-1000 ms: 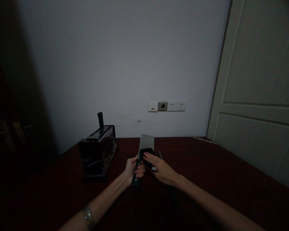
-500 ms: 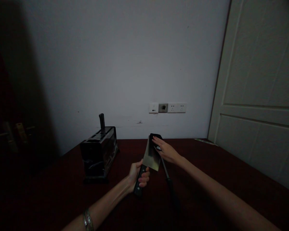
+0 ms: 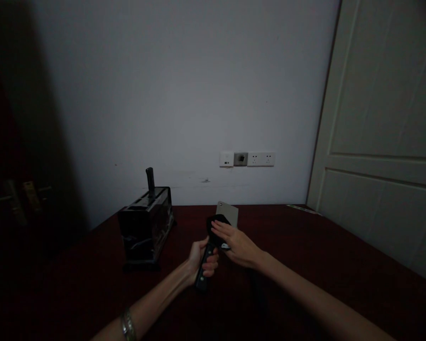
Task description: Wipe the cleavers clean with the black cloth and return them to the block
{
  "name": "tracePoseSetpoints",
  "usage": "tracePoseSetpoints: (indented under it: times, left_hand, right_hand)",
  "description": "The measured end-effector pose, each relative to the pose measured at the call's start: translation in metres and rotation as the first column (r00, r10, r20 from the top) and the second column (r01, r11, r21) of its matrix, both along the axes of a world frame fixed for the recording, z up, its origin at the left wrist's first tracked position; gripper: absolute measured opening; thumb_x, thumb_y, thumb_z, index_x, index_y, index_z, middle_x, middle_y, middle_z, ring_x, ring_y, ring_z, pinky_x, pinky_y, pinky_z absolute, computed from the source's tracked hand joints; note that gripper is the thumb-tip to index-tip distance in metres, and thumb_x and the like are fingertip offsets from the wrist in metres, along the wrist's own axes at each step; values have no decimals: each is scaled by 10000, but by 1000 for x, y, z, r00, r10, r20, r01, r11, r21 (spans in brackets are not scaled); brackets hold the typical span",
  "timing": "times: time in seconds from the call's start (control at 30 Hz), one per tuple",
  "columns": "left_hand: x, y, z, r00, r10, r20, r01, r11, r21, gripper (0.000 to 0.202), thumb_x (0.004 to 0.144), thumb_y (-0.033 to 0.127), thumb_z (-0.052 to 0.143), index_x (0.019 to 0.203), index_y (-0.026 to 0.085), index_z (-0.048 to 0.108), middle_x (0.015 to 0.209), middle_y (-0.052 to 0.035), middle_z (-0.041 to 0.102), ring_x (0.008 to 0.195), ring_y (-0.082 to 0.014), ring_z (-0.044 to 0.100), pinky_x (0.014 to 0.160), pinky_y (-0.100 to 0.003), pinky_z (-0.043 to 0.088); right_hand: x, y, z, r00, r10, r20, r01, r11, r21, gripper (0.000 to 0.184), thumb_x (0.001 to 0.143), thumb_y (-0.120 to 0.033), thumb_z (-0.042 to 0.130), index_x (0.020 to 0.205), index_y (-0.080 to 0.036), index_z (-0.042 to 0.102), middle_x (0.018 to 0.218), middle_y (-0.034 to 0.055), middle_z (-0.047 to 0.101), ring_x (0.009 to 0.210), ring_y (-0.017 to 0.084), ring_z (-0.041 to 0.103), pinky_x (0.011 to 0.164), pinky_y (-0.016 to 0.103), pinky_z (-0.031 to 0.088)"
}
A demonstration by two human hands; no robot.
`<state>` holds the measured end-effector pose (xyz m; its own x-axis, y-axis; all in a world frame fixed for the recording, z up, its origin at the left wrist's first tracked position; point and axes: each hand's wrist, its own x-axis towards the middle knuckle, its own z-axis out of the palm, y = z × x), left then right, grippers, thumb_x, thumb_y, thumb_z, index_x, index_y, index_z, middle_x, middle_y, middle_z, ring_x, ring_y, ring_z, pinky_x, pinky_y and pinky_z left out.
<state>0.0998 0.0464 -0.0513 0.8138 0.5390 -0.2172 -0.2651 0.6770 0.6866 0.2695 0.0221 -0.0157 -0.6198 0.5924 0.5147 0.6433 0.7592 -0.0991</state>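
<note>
A cleaver [image 3: 230, 214] points away from me over the table, its wide blade angled up toward the wall. My left hand [image 3: 202, 260] is closed round its black handle [image 3: 203, 272]. With fingers laid forward, my right hand [image 3: 237, 244] holds a black cloth [image 3: 216, 223] flat against the blade near the handle. The cloth covers the lower blade, while the far end with its small hole shows. Under my right forearm, the dark handle of a sharpening rod [image 3: 257, 289] is barely visible in the shadow.
A black knife block [image 3: 137, 237] with one knife handle [image 3: 150, 179] sticking up stands on the left of the dark red table [image 3: 287, 255]. Wall sockets [image 3: 261, 159] sit above the back edge. A pale door [image 3: 383, 118] is on the right.
My right hand and the black cloth have slid down the blade from its far end toward the handle. The blade's tip now shows. My left hand keeps its grip.
</note>
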Motion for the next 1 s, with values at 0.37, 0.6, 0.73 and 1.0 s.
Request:
tracePoseSetpoints:
  times: [0.37,0.6,0.73,1.0]
  left_hand:
    - [2,-8,8,984,169,-56,-174,979,-104,487,853,367,180,489,140,412,378,33,296,267,-35,192,261,-150,133]
    - [0,-5,3,999,35,6,-34,999,-40,515,852,470,196,544,138,442,388,40,301,276,-41,186,261,-166,143]
    - [-2,-5,5,996,-77,55,76,997,10,497,846,505,228,640,132,483,413,51,312,284,-40,171,265,-162,142]
    - [2,-10,10,994,-93,64,90,995,45,477,840,507,260,625,134,467,408,59,293,295,-36,144,272,-156,140]
  right_hand:
    - [-9,-23,7,995,101,-16,-102,989,-109,509,722,-134,452,1228,-89,476,1264,125,483,1195,177,407,1011,346,328]
    - [8,-16,15,981,157,116,-147,985,-92,541,672,-134,490,1211,-75,493,1305,131,433,1226,182,363,1030,325,298]
    - [27,4,15,991,62,116,-61,998,-12,603,655,-101,479,1257,-99,442,1356,114,360,1269,186,284,1045,360,277]
    - [54,52,28,988,-145,-61,150,985,82,539,742,-118,453,1280,-123,413,1367,109,346,1265,198,293,1048,401,282]
